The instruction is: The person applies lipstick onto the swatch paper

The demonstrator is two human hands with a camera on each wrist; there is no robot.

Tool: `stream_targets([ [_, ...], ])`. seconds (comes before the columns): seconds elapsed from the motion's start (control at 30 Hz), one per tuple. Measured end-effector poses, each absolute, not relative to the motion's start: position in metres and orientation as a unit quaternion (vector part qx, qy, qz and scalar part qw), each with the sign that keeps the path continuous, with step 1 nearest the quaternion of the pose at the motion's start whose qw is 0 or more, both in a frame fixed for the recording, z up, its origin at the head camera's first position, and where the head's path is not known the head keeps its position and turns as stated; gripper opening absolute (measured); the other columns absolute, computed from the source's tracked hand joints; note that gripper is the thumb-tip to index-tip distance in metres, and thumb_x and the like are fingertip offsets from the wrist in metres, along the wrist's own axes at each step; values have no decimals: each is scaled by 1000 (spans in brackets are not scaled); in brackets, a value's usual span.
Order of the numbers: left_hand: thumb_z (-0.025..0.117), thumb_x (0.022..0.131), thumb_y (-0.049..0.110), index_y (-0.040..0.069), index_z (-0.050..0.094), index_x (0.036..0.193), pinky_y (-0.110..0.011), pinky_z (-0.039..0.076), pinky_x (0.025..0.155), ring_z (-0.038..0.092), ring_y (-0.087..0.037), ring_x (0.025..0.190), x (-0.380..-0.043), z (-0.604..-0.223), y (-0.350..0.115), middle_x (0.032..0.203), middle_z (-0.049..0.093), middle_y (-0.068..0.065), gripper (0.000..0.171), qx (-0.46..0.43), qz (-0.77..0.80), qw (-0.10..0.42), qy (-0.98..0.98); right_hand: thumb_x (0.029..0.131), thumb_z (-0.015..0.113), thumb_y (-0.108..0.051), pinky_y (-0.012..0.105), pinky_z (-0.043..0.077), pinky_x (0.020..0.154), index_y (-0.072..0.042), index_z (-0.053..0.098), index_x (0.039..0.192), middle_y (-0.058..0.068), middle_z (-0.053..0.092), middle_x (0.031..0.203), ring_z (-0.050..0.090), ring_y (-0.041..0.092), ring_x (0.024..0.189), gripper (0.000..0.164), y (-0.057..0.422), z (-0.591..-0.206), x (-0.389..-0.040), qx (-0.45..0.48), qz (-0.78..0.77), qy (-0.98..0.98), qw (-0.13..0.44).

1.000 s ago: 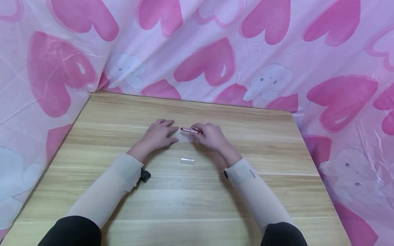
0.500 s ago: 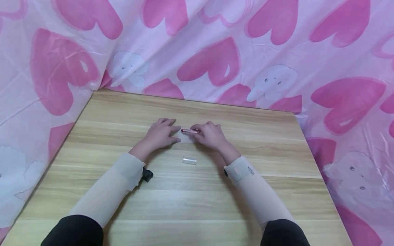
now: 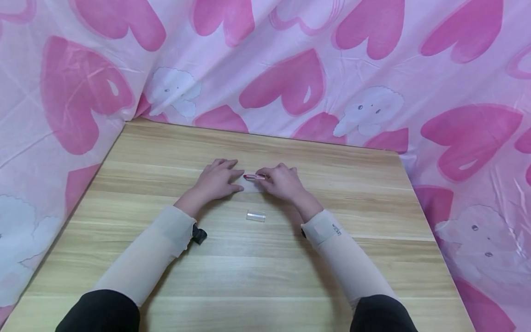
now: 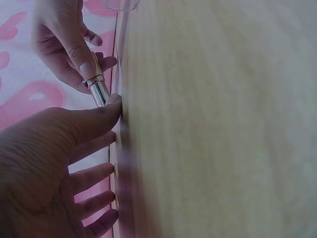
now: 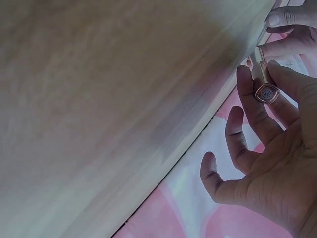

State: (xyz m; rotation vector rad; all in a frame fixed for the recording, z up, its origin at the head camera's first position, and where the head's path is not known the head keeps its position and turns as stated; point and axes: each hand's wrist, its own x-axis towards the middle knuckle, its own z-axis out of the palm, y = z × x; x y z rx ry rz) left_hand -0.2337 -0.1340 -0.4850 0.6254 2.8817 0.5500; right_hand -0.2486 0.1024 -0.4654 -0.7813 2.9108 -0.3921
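In the head view my right hand (image 3: 284, 183) pinches a lipstick (image 3: 254, 177) between thumb and fingers, its red tip toward the left hand. The right wrist view shows the base of the lipstick (image 5: 267, 93) facing the camera, with the other fingers spread loosely. My left hand (image 3: 215, 180) rests on the tabletop with fingers spread, at the left edge of a small pale sheet (image 3: 250, 186). In the left wrist view the thumb of the left hand (image 4: 54, 153) overlaps the lipstick's far end. Nearer the body lies a clear cap (image 3: 256, 216).
A wood-grain table (image 3: 232, 276) spreads under both arms. Behind it and along its left side hangs a pink curtain (image 3: 282, 83) with hearts, close to the table's edges. A dark wrist-strap piece (image 3: 199, 235) sticks out beside the left cuff.
Over the last second the lipstick has tilted slightly and sits a little lower in the right hand's pinch. The left hand stays in place; the whole head view has shifted slightly.
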Motion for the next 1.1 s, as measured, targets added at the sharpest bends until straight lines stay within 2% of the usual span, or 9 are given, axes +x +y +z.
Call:
stream_targets([
  [0.17, 68, 92, 50, 22, 56, 144, -65, 24, 115, 24, -39, 147, -234, -486, -134, 162, 31, -12, 60, 207, 183, 73, 958, 99, 63, -41, 44, 39, 78, -29, 71, 125, -12, 73, 99, 53, 20, 93, 30, 102, -466, -249, -257, -123, 957, 56],
  [0.67, 69, 92, 49, 21, 55, 145, -63, 25, 115, 23, -38, 147, -235, -485, -133, 163, 30, -11, 62, 195, 180, 80, 961, 97, 64, -45, 45, 39, 81, -32, 73, 122, -12, 74, 106, 52, 17, 95, 30, 103, -462, -245, -264, -134, 952, 78],
  [0.97, 69, 92, 50, 20, 53, 146, -62, 25, 115, 22, -38, 148, -236, -486, -132, 164, 27, -11, 64, 195, 180, 87, 960, 97, 65, -46, 44, 38, 80, -32, 74, 121, -14, 74, 98, 51, 16, 95, 30, 105, -460, -242, -273, -143, 947, 94],
  [1.1, 69, 92, 50, 21, 53, 146, -63, 25, 115, 22, -38, 148, -235, -486, -132, 164, 27, -11, 64, 193, 179, 90, 960, 96, 65, -46, 42, 38, 76, -33, 74, 121, -16, 69, 82, 52, 16, 91, 29, 106, -457, -240, -287, -143, 941, 105],
])
